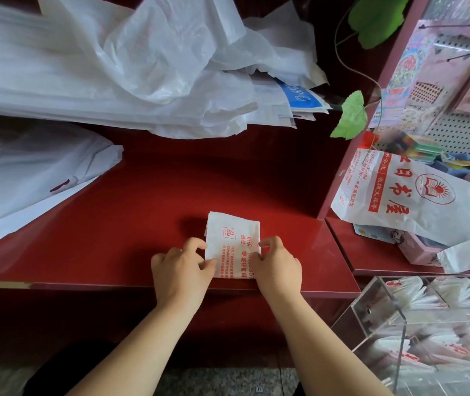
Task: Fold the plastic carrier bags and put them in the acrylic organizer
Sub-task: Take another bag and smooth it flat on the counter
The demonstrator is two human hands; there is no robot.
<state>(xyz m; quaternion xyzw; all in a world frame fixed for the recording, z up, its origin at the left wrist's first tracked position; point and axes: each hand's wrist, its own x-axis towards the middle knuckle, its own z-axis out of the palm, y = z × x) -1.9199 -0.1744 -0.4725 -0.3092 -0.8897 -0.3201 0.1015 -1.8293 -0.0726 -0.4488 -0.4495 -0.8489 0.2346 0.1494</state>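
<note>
Folded white bag (232, 241), counter edge

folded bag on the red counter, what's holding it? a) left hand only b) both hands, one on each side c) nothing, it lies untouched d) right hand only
b: the left hand pinches the left edge of the folded bag and the right hand pinches its right edge, with the bag lying flat on the counter.

The left grip (181, 267) and right grip (278, 262) cover the lower corners of the folded bag (232, 238); its small red print is unreadable. The acrylic organizer (376, 312) runs off the frame's right and bottom edges, its contents blurred.
</note>
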